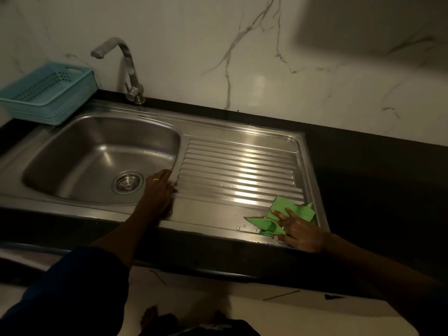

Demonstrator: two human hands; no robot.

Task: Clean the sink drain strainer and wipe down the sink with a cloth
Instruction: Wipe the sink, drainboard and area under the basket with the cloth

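Note:
A steel sink [72, 151] has a round drain strainer [127, 182] seated in the bowl's floor. To the right lies its ribbed draining board [240, 170]. My left hand [160, 187] rests flat on the rim between bowl and board, fingers spread, holding nothing. My right hand [299, 232] presses a crumpled green cloth [283, 214] onto the front right corner of the draining board. Water drops lie on the steel just left of the cloth.
A steel tap [128, 69] stands behind the bowl. Blue plastic baskets [48, 93] are stacked at the back left. Black countertop [375, 180] surrounds the sink, with a marble wall behind. My feet show on the floor below.

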